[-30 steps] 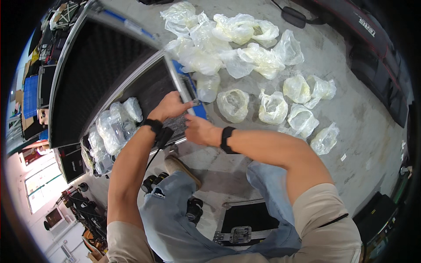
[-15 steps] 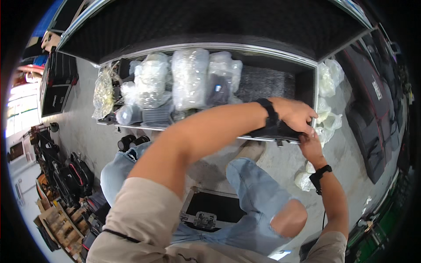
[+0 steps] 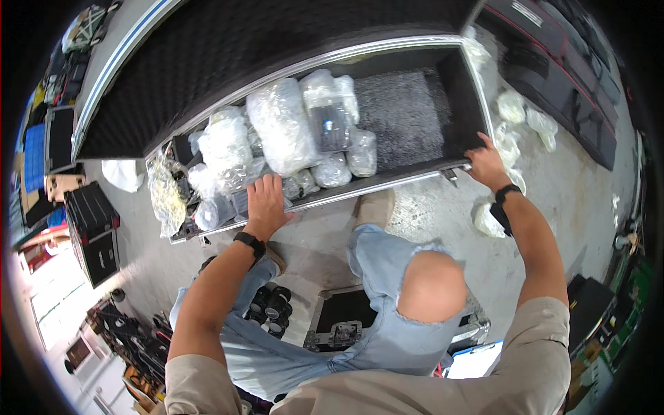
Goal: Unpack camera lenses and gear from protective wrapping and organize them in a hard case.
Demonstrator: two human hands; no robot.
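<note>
A long black flight case [image 3: 387, 185] with silver metal edging lies open in front of me, its foam-lined lid raised on the far side. Bubble-wrapped bundles [image 3: 280, 124] fill its left and middle parts, while dark grey foam [image 3: 401, 114] shows at the right. My left hand [image 3: 266, 205] hooks over the front rim, fingers inside beside the wrapped pieces and thumb outside. At the right front corner, my right hand [image 3: 488, 164] is closed over the rim near a latch, one finger reaching up along the side wall. The undersides of both grips are hidden.
Crumpled clear plastic bags [image 3: 512, 107] lie on the floor right of the case. Beyond them stand black padded bags [image 3: 553, 90]. A smaller case [image 3: 339, 321] sits between my legs, near black casters [image 3: 271, 308]. Another black case [image 3: 92, 228] stands at left.
My left hand has left the right front corner and moved left to the front rim. My right hand stays at the corner. The view has turned, so the flight case appears slanted.
</note>
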